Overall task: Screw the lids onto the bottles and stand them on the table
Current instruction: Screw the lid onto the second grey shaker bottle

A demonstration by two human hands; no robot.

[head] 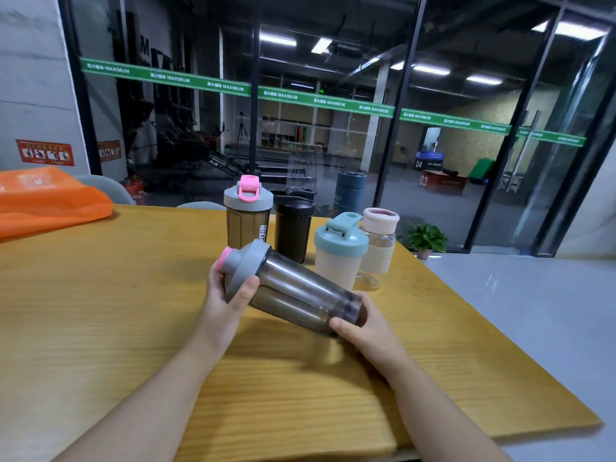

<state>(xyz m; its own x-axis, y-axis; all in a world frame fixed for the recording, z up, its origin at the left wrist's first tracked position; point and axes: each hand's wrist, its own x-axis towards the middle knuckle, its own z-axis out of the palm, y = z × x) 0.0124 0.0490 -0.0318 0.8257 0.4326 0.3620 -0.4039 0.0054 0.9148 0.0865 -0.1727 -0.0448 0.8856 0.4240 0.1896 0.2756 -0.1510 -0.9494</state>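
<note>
Head view shows a smoky bottle (300, 295) tilted above the worktop (100, 328); left hand (226, 295) has its grip curled around the grey lid (246, 268), right hand (363, 325) grips the base; just beyond this grip four capped bottles stand: grey-pink (247, 218), black (293, 228), teal (340, 251), pale pink (380, 241).

We find the scene evenly lit and fairly bright on the wooden table (100, 328). Ceiling strip lights (278, 40) behind the glass wall (466, 95) glare white. We note a soft shadow (320, 355) beneath the smoky bottle (300, 288). Wide-angle distortion bows the window frames at the edges. The background is slightly soft, the foreground acceptably sharp
</note>
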